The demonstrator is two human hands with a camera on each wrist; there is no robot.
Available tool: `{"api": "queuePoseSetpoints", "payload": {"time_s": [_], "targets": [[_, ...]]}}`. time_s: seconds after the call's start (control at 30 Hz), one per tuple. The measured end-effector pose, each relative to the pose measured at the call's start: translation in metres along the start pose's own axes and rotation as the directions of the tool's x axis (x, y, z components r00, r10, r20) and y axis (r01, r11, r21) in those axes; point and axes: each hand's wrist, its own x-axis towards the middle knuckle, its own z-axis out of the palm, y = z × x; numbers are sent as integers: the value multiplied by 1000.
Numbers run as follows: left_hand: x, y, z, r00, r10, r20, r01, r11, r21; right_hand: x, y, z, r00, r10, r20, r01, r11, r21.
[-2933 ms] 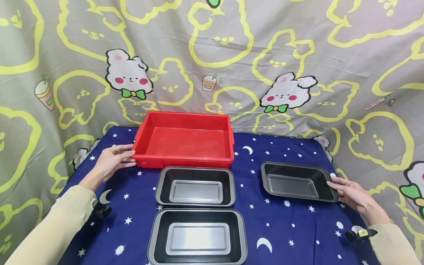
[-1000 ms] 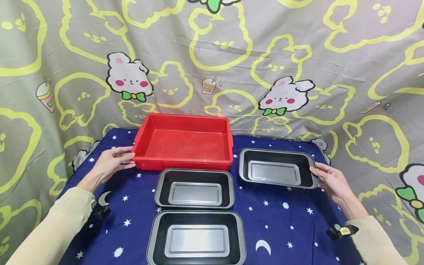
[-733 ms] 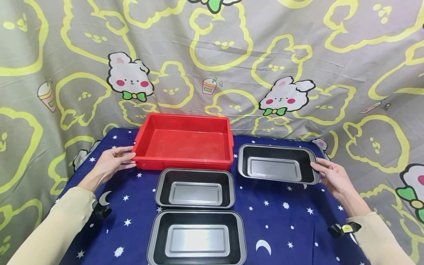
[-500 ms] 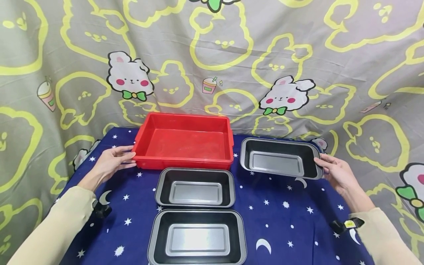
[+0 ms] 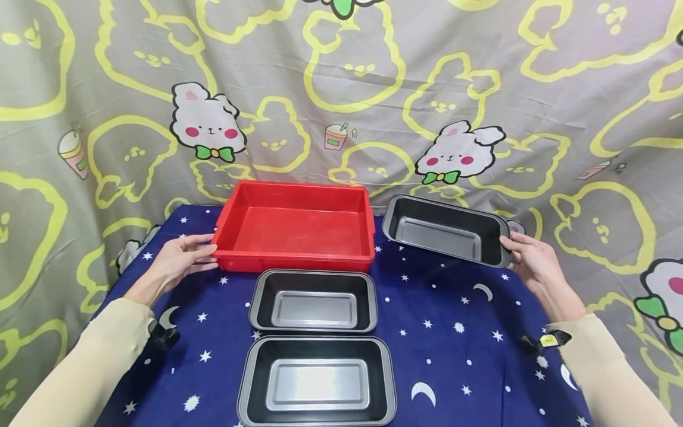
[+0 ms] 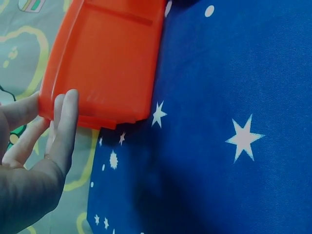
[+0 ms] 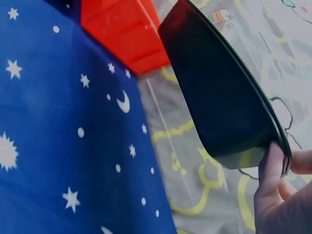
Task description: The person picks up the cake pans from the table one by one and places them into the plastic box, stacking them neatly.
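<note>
My right hand [image 5: 536, 264] pinches the right end of a dark loaf pan [image 5: 443, 228]. The pan hangs above the cloth beside the red tray, its left end higher than its right. In the right wrist view the loaf pan [image 7: 214, 92] shows its outer side, with fingers under the rim. My left hand [image 5: 178, 261] holds the left front corner of a red plastic tray [image 5: 299, 261], which stands at the back. The left wrist view shows that hand's fingers on both sides of the tray's rim [image 6: 48, 87].
Two more loaf pans, the nearer [image 5: 317, 385] and the farther [image 5: 313, 300], lie in line in front of the red tray. A blue cloth [image 5: 453, 367] with stars and moons covers the table. Behind hangs a grey patterned curtain [image 5: 373, 89].
My right hand has carried the loaf pan leftward, then up and back from the right side of the table, and it now tilts more. My left hand keeps its place on the tray.
</note>
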Motion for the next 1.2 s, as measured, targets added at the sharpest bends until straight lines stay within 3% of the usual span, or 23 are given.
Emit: {"api": "queuePoseSetpoints", "payload": {"time_s": [0.57, 0.8, 1.2], "targets": [[-2, 1, 0, 999, -10, 31, 12, 997, -75, 17, 10, 65, 1000, -11, -10, 10, 995, -104], [1, -3, -3, 998, -12, 57, 21, 985, -174, 24, 14, 90, 1000, -17, 15, 18, 992, -129], [-3, 2, -2, 999, -14, 48, 20, 994, -111, 38, 28, 126, 998, -19, 59, 25, 994, -107]]}}
